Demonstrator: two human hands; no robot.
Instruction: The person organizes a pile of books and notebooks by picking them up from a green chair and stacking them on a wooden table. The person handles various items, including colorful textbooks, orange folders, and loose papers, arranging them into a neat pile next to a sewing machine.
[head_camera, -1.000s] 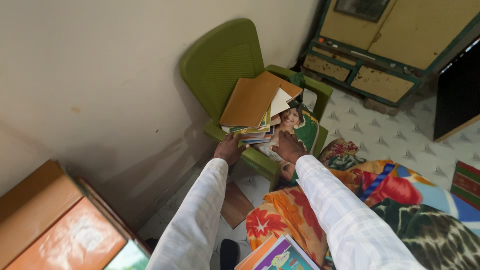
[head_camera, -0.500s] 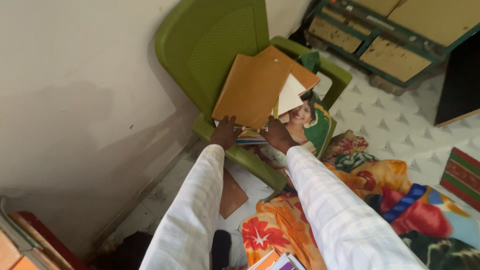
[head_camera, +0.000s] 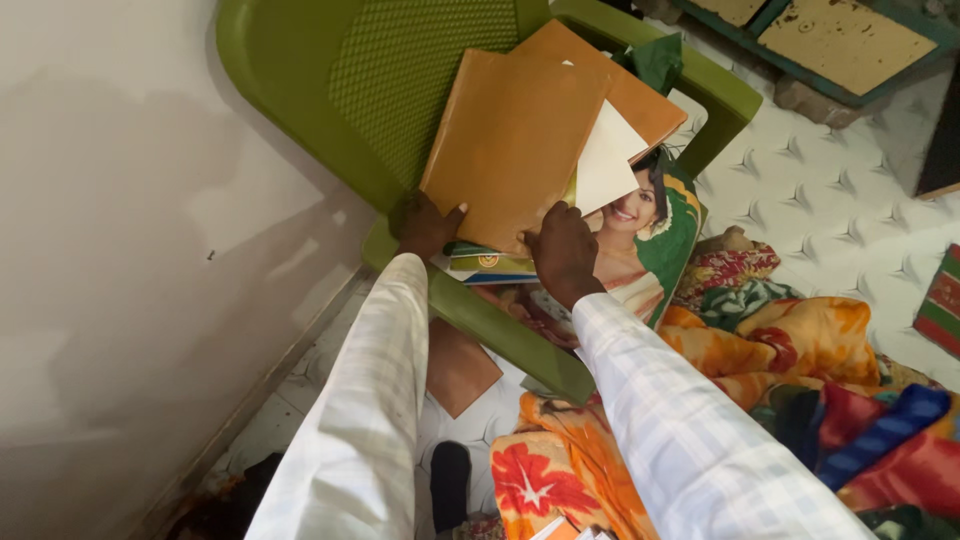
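Now I am holding the pile of books (head_camera: 515, 150) on the green chair (head_camera: 330, 80), my left hand (head_camera: 425, 225) gripping its near left corner and my right hand (head_camera: 565, 250) gripping its near edge.

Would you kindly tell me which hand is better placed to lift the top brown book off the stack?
Probably right: the right hand rests on the brown book; the left hand grips the stack's lower corner.

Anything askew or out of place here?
Yes. The stack of books on the green chair is fanned unevenly, a white sheet poking out. A brown book lies on the floor beneath.
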